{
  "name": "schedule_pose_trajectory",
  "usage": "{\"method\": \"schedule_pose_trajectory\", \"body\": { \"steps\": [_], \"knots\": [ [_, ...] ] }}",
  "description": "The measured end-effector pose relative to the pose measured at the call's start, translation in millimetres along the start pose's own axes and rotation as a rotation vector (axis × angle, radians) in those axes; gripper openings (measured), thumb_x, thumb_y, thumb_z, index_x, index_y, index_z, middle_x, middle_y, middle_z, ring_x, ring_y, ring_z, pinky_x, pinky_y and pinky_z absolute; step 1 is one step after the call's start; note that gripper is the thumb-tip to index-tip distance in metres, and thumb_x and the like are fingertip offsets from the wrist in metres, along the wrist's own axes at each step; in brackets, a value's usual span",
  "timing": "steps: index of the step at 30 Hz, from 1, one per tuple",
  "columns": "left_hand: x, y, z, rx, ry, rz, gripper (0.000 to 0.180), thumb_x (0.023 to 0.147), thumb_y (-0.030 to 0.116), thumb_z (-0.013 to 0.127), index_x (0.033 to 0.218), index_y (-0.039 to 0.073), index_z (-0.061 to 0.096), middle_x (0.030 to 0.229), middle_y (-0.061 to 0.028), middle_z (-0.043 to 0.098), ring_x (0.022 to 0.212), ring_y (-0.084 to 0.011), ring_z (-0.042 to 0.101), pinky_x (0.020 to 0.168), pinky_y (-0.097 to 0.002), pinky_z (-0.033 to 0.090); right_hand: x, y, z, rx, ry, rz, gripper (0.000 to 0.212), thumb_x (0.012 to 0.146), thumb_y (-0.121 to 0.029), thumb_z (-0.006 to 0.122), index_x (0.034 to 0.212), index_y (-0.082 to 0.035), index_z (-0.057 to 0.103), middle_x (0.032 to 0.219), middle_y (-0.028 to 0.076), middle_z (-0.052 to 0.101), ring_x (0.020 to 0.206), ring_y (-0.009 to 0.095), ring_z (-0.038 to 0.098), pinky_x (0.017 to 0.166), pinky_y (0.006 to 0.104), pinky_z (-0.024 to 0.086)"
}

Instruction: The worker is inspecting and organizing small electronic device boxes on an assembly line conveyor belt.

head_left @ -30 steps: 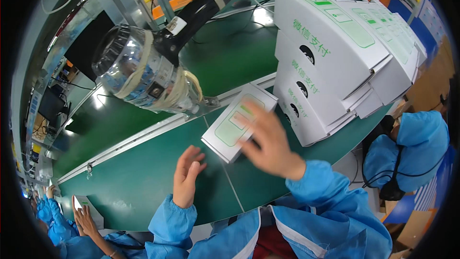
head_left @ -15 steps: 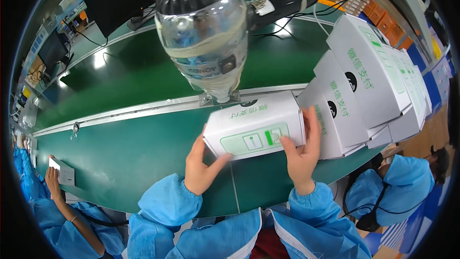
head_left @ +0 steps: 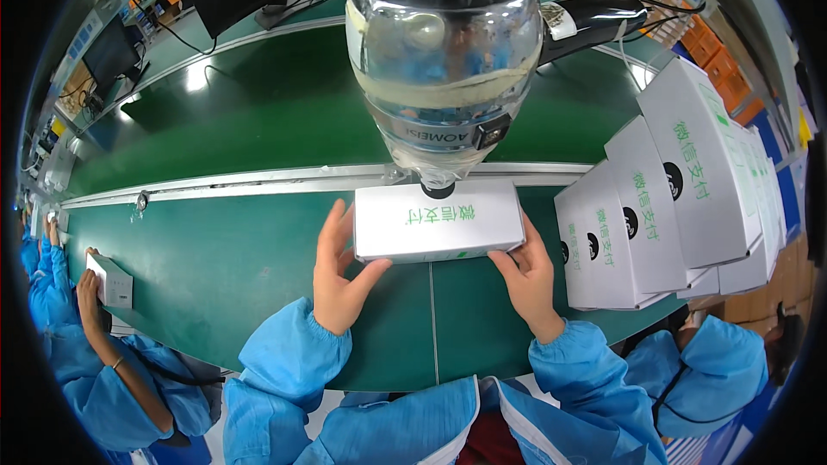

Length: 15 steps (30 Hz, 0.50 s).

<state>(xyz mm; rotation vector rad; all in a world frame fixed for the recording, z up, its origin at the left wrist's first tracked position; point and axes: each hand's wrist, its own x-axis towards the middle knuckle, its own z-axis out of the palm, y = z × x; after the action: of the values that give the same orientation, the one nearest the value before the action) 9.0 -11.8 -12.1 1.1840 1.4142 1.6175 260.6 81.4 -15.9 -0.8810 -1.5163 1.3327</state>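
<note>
Between my two hands is a white cardboard box (head_left: 438, 237) with green print and a round black mark. My left hand (head_left: 342, 280) grips its left end, thumb at the lower front edge and fingers behind. At the right end, my right hand (head_left: 527, 280) holds it in the same way. The box lies level, with its far edge just under the nozzle of a hair dryer (head_left: 444, 77), which has a clear body wrapped in tape. Whether the box rests on the green table (head_left: 258, 284) or is slightly lifted, I cannot tell.
Several similar white boxes (head_left: 698, 181) are piled at the right. A metal rail (head_left: 284, 191) crosses the table behind my box, with a green conveyor belt (head_left: 258, 133) beyond. At far left, a co-worker's hand (head_left: 89, 293) holds another white box (head_left: 115, 282). Another blue-sleeved person (head_left: 706, 370) is at right.
The box has turned level and rolled so its top with the black mark faces up, under the nozzle. My view has shifted, so the dryer looks larger and farther right.
</note>
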Motion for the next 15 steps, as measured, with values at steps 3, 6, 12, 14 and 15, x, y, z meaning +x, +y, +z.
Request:
{"method": "schedule_pose_trajectory", "body": {
  "steps": [3,6,12,14,15],
  "knots": [
    [0,3,-1,0.074,-0.05,0.083,0.086,0.081,-0.004,0.072,0.153,0.002,0.026,0.15,-0.0191,0.04,0.136,-0.0302,0.045,0.109,-0.0432,0.041,0,1,-2,-0.041,0.03,-0.036,0.066,0.088,0.004,0.066,0.148,0.005,0.036,0.145,0.017,0.049,0.13,0.024,0.051,0.11,0.0359,0.039],
    [4,7,2,0.046,-0.046,0.141,0.085,0.081,-0.005,0.072,0.153,0.0,0.025,0.15,-0.02,0.041,0.137,-0.0299,0.044,0.112,-0.0424,0.038,5,2,0,-0.1,0.022,-0.108,0.066,0.089,0.003,0.067,0.147,0.006,0.037,0.143,0.018,0.051,0.129,0.025,0.052,0.109,0.0359,0.04],
    [7,5,5,-0.018,-0.028,0.085,0.083,0.082,-0.004,0.071,0.152,-0.001,0.027,0.15,-0.0202,0.041,0.138,-0.0297,0.043,0.114,-0.0405,0.035,12,-5,0,-0.105,0.012,-0.123,0.066,0.089,0.003,0.067,0.148,0.006,0.037,0.143,0.018,0.051,0.129,0.025,0.053,0.109,0.0356,0.04],
    [10,8,6,-0.006,-0.03,0.071,0.082,0.083,-0.003,0.071,0.152,-0.001,0.027,0.15,-0.0199,0.041,0.138,-0.0293,0.043,0.114,-0.0406,0.035,15,-3,-2,-0.095,0.011,-0.097,0.066,0.089,0.003,0.068,0.147,0.006,0.037,0.143,0.018,0.051,0.129,0.025,0.052,0.109,0.0354,0.04],
    [10,8,7,-0.012,-0.031,0.072,0.082,0.083,-0.003,0.071,0.152,-0.001,0.027,0.15,-0.0197,0.041,0.138,-0.0291,0.043,0.114,-0.0406,0.035,16,-4,-2,-0.096,0.014,-0.099,0.066,0.089,0.003,0.068,0.147,0.006,0.037,0.143,0.018,0.051,0.129,0.025,0.052,0.109,0.0354,0.04]
  ]
}}
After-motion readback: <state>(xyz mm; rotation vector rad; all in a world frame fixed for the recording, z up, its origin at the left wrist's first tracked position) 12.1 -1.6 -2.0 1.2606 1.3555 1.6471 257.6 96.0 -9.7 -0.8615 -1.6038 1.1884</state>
